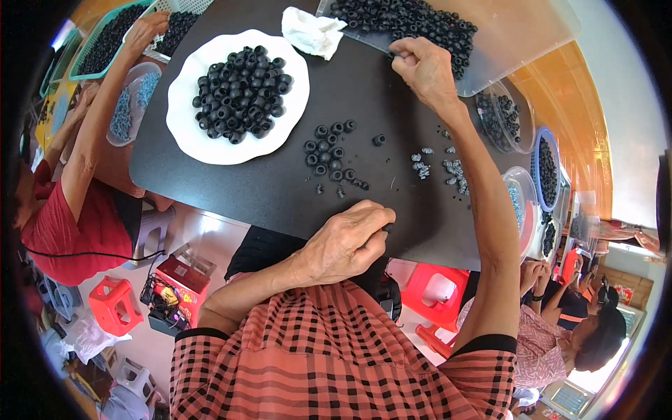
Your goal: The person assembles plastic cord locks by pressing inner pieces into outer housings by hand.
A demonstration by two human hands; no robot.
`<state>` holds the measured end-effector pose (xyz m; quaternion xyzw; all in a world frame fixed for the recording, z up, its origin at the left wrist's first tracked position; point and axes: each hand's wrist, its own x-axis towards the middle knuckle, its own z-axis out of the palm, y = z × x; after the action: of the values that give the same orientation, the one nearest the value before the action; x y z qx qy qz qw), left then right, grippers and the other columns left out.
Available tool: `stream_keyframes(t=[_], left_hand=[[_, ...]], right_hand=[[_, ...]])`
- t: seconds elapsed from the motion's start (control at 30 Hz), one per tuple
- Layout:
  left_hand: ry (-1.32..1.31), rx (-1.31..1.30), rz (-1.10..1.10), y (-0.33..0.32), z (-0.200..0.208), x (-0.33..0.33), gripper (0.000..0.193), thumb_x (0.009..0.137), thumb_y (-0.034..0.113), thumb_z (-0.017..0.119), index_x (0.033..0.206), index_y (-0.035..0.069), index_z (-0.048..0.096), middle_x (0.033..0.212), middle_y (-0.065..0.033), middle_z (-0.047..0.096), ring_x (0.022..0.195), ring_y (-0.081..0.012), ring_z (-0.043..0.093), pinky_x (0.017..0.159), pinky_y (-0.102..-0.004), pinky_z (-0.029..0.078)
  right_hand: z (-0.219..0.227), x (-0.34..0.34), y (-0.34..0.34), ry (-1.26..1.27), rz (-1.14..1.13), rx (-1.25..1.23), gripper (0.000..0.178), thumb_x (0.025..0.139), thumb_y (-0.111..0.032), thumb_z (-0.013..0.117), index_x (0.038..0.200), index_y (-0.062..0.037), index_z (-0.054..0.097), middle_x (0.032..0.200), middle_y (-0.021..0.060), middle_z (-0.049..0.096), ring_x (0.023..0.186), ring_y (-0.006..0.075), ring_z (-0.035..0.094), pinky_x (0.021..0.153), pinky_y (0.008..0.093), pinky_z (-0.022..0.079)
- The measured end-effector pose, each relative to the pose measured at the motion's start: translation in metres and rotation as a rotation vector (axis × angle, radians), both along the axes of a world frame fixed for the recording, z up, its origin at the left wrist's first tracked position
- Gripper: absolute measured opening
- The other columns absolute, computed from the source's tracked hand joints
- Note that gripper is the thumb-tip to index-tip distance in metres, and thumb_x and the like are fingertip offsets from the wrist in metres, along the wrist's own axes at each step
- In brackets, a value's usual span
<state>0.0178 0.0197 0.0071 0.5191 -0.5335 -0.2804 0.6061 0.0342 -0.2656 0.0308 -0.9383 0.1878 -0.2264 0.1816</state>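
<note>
My left hand [350,236] is curled closed by the table's near edge. A small black piece [388,227] shows between its thumb and finger. My right hand [425,73] reaches to the rim of a clear plastic bin [521,42] heaped with black round hollow pieces [427,24]. Its fingers are pinched together, and what they hold is mostly hidden. Similar black pieces [325,154] lie loose on the dark table [231,189] between my hands. To the left, a white scalloped plate [182,133] carries a pile of them. Small grey-blue bits [421,168] are scattered near my right forearm.
A crumpled white cloth [313,33] lies beyond the plate. Clear tubs [505,115] and a blue basket [548,168] stand along the right. At left, a person in red [94,217] works over trays. Red stools [115,306] and boxes stand on the floor.
</note>
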Motion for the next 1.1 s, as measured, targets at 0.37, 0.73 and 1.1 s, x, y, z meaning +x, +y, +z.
stream_keyframes(t=[0.37,0.73,1.1], left_hand=[[0.160,0.096,-0.053,0.001,-0.002,0.004,0.020,0.083,-0.004,0.056,0.103,-0.004,0.056,0.085,-0.0140,0.061,0.072,-0.0207,0.062,0.064,-0.0317,0.050],[0.510,0.269,-0.096,0.005,0.008,0.011,0.018,0.091,-0.001,0.050,0.107,0.002,0.058,0.085,-0.0040,0.068,0.071,-0.0034,0.055,0.060,-0.0189,0.042],[0.163,0.124,-0.083,0.002,0.004,0.006,0.017,0.084,0.001,0.059,0.101,-0.002,0.055,0.076,-0.0119,0.062,0.073,-0.0220,0.062,0.065,-0.0344,0.049]], right_hand=[[-0.017,0.001,0.012,-0.020,0.056,-0.211,0.021,0.082,-0.015,0.064,0.101,-0.0096,0.069,0.087,0.0135,0.063,0.081,0.0325,0.064,0.076,0.0421,0.053],[-0.013,0.003,0.009,0.123,0.094,-0.293,0.020,0.081,-0.012,0.062,0.099,-0.0053,0.069,0.096,0.0160,0.065,0.088,0.0349,0.065,0.085,0.0442,0.052],[0.029,-0.002,-0.048,-0.249,-0.162,-0.065,0.034,0.077,-0.001,0.066,0.111,0.0025,0.064,0.071,0.0126,0.067,0.066,0.0181,0.065,0.063,0.0316,0.051]])
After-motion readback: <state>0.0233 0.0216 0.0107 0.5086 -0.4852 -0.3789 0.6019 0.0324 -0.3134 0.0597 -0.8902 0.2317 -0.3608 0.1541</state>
